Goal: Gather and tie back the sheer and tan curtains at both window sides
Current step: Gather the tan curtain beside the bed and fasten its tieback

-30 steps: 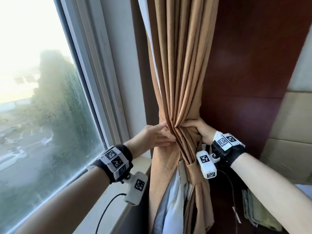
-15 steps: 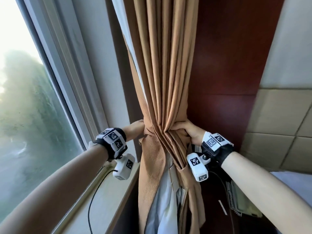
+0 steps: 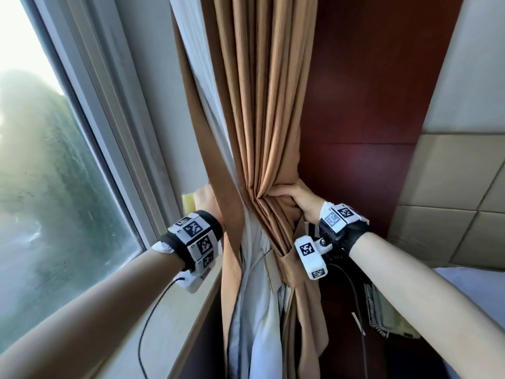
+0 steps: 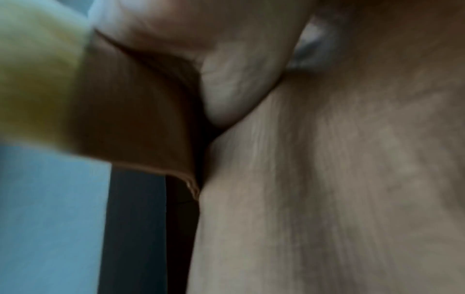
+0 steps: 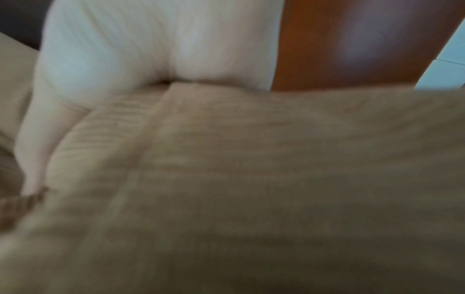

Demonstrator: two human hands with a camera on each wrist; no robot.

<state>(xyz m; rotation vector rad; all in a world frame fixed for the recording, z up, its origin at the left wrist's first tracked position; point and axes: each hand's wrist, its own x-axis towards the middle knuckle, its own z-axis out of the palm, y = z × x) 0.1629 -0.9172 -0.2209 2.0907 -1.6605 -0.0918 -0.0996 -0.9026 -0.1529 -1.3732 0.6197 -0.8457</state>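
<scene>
The tan curtain hangs gathered in pleats, and my right hand grips the bunched folds at waist height. The right wrist view shows that hand pressed into the tan curtain. The sheer white curtain hangs inside the tan one, below the grip. My left hand reaches behind the tan curtain's left edge, its fingers hidden in the head view. A sunlit tan fabric band sticks out beside it. In the left wrist view the left hand holds this band against the curtain.
The window pane and its frame fill the left, with the sill under my left forearm. A dark red wood panel stands behind the curtain. Padded beige wall panels and a folded cloth are at right.
My left hand left the front of the gathered folds and moved left, behind the tan curtain's edge. My right hand kept its grip. The head view swung right.
</scene>
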